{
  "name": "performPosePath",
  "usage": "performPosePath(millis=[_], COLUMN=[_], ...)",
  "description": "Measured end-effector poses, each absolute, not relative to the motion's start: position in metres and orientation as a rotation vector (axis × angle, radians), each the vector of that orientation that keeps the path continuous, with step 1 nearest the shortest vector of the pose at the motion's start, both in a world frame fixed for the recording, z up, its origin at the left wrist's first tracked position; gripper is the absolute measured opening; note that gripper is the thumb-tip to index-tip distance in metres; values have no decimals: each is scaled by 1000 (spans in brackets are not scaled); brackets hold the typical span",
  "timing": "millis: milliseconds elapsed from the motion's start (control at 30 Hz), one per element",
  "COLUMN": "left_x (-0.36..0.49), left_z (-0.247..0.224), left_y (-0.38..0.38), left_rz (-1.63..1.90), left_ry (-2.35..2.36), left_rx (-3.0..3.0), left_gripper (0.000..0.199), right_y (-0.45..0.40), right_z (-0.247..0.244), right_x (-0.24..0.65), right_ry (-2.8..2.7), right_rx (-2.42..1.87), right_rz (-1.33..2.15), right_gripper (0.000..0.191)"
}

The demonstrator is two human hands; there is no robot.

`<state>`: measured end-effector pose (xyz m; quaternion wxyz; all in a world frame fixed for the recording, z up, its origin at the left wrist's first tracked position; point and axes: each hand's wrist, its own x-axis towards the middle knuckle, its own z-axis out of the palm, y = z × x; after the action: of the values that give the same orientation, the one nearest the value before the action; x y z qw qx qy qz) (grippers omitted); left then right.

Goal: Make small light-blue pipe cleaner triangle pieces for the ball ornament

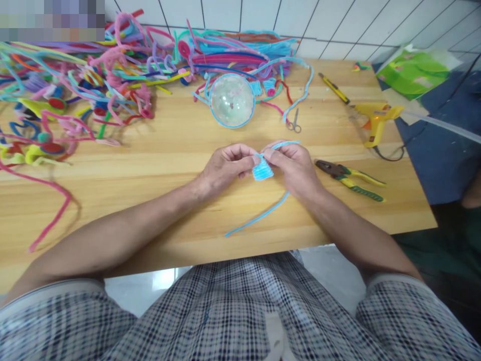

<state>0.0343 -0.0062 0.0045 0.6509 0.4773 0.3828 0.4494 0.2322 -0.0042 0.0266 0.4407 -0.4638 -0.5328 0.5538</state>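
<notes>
Between my hands is a small light-blue piece of bent pipe cleaner point(263, 170), packed in tight rows. My left hand point(231, 163) pinches its upper left edge with thumb and fingers. On the other side my right hand point(291, 165) grips its upper right edge, and a loose blue end sticks out above those fingers to the right. Below the hands a separate-looking blue pipe cleaner strand point(257, 219) lies curved on the table; its upper end passes by my right hand, and I cannot tell whether it joins the piece.
A clear bowl point(232, 100) with a blue rim stands ahead, before a heap of coloured pipe cleaners point(124, 75). To the right lie pliers point(349, 179), small scissors point(295, 123), a yellow cutter point(334, 88), a yellow glue gun point(376, 120) with its cord, and a green packet point(417, 72).
</notes>
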Motion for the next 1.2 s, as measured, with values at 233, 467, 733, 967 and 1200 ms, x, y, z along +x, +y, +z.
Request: performPosePath(millis=[233,467,733,967,1200], left_x=[35,35,35,35,34], left_z=[16,13,4,3,4], left_y=[-12,-13,-11,-12,-13], left_rz=[1103,1160,1205,1210,1221], left_ry=[813,900,929,928,854], left_rx=[1209,1232,1211,1229,1270], left_gripper=[52,55,52,51,48], right_y=[-4,-6,-23,-22,-24], right_z=[28,25,30,28,31], right_x=[230,233,234,235,237], right_ry=[-1224,-1380,-1739,-1836,-1906], right_rx=[-1129,-1151,-1149,-1162,-1132], right_rz=[1544,1349,704,627,545], right_gripper=[49,55,16,9,8])
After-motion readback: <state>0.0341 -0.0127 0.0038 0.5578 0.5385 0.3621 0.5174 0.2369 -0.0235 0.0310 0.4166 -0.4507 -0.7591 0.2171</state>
